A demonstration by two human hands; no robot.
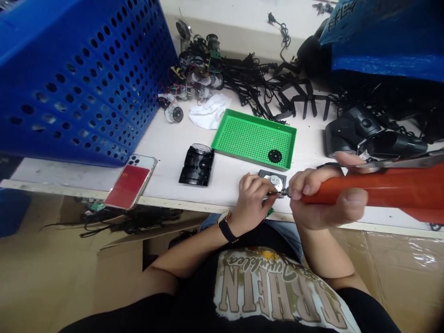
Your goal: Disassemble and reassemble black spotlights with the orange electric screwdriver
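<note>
My right hand (322,199) is wrapped round the long orange body of a power screwdriver (378,187), which lies almost level. A metal lever (402,162) runs along its upper side. The screwdriver's tip points left and meets the fingertips of my left hand (255,192). Those fingers are pinched together; what they hold is too small to make out. Just behind them on the table sits a small dark square part (282,178) with a silvery round piece in it, partly covered by my fingers. A bit of green board (270,212) shows below my left hand.
A green perforated tray (243,134) holds a black disc (275,156). Left of it lies a black housing (197,165), then a red-backed phone (130,182) at the table edge. A blue crate (86,78) stands left. Black cables (249,78) and black housings (357,127) crowd the back and right.
</note>
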